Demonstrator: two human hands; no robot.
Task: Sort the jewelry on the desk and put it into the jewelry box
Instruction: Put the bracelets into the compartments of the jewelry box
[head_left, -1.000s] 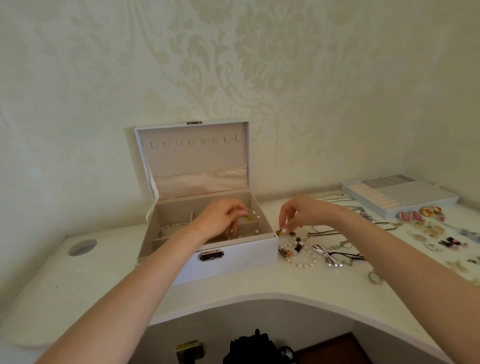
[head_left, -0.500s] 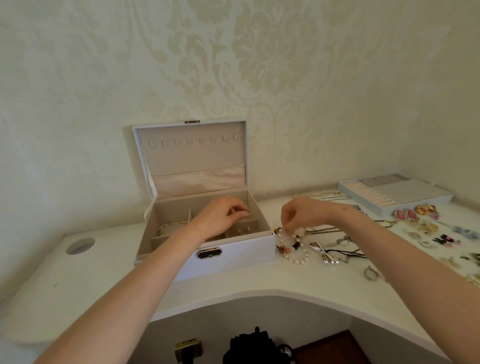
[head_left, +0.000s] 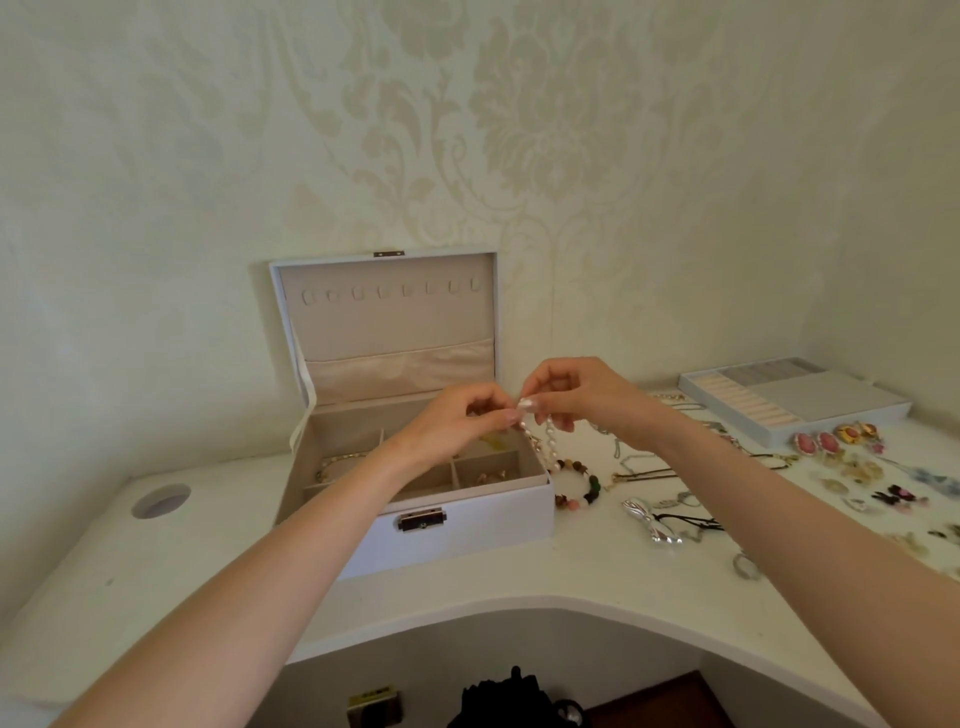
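two hands, one pearl strand, lifted just off the desk

the pearl bracelet (head_left: 540, 441) hangs in two short lines from the fingertips, just above the front right corner of the jewelry box (head_left: 467, 530); a second ago it lay on the desk (head_left: 519, 577). the right hand (head_left: 582, 397) pinches its top between thumb and forefinger, the other fingers loosely curled. the left hand (head_left: 457, 426), which was down inside the box, has come up and pinches the strand right beside it. the lower end reaches the coloured bead bracelet (head_left: 582, 488) lying just beside the box, and whether the two are caught together cannot be told. this piece looks chosen and ready for a compartment. a silver bow (head_left: 649, 519), pink earrings (head_left: 815, 441) and a ring tray (head_left: 810, 395) lie further right.
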